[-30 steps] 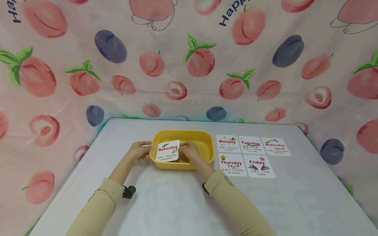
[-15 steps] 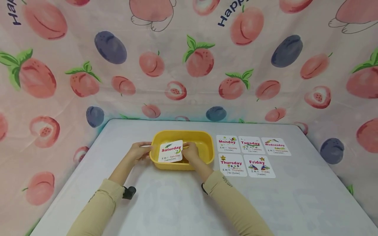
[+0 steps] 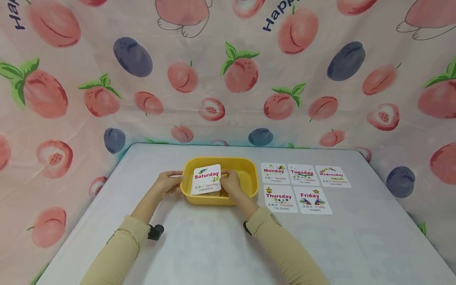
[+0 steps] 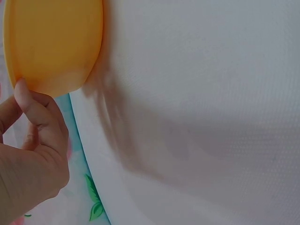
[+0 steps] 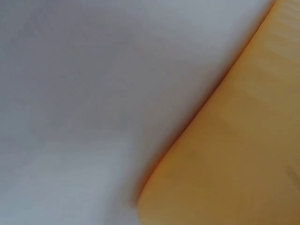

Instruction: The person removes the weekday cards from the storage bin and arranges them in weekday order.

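Note:
A yellow plastic basin (image 3: 247, 168) stands on the white table. My left hand (image 3: 166, 184) grips its left end; in the left wrist view the thumb and fingers of that hand (image 4: 42, 136) pinch the basin's rim (image 4: 56, 47). Over the basin's left half, a white card printed "Saturday" (image 3: 206, 179) is held at its right edge by my right hand (image 3: 230, 183). The card is tilted, its printed face toward the head camera. Below the card something tan shows inside the basin, mostly hidden. The right wrist view shows only the basin's outer wall (image 5: 225, 164) and the table.
Right of the basin lie several cards in two rows: Monday (image 3: 275, 174), Tuesday (image 3: 303, 175) and Wednesday (image 3: 333, 177) behind, Thursday (image 3: 280, 199) and Friday (image 3: 312, 201) in front. A fruit-printed cloth (image 3: 228, 118) hangs behind the table (image 3: 199, 245).
The Saturday card has moved slightly right and up and now stands more tilted, with the right hand still holding it. The left hand has stayed on the basin.

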Demonstrator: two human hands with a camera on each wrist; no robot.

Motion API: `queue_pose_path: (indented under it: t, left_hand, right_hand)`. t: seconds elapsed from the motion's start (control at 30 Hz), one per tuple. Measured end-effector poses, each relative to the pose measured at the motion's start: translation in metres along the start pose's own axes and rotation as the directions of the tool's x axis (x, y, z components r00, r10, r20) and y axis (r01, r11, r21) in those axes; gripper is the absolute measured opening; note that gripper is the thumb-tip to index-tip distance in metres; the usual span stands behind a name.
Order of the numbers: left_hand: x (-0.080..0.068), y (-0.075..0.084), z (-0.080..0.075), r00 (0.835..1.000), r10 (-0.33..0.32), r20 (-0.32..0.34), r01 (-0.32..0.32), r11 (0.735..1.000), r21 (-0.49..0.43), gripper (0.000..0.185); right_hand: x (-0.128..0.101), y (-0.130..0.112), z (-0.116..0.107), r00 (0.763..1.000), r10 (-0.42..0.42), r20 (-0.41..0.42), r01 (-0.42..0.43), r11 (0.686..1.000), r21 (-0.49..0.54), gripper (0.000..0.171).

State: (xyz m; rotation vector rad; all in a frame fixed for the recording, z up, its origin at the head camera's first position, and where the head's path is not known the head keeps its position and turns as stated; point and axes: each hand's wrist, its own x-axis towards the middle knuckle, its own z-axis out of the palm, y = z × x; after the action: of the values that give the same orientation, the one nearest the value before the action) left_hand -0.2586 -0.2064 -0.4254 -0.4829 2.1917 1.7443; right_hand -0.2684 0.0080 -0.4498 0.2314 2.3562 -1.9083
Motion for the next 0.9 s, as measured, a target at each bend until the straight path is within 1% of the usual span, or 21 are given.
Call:
queue_pose_path:
  t: [0.2,0.4,0.57,0.8,0.9]
  left_hand:
    - [0.000,0.002,-0.001,1.000,-0.005,0.014,0.005,1.000,0.008,0.046]
    - [-0.001,0.003,-0.002,1.000,-0.004,0.022,0.004,1.000,0.008,0.047]
    - [-0.002,0.005,-0.004,1.000,-0.011,0.024,0.011,1.000,0.009,0.047]
    - [-0.002,0.006,-0.002,0.999,-0.023,0.027,0.023,1.000,0.020,0.047]
    - [-0.003,0.006,-0.001,1.000,-0.021,0.022,0.021,1.000,0.018,0.046]
  right_hand:
    - [0.000,-0.002,-0.001,1.000,-0.007,-0.008,0.007,1.000,-0.001,0.032]
    - [0.003,-0.001,0.000,0.999,0.022,-0.031,-0.020,0.999,0.046,0.028]
    - [0.003,-0.004,-0.001,0.999,0.047,-0.014,-0.046,0.995,0.086,0.028]
    - [-0.001,-0.006,-0.014,0.997,0.082,-0.011,-0.081,0.996,0.048,0.029]
    - [-0.001,-0.007,-0.020,0.995,0.098,-0.006,-0.098,0.994,0.049,0.030]
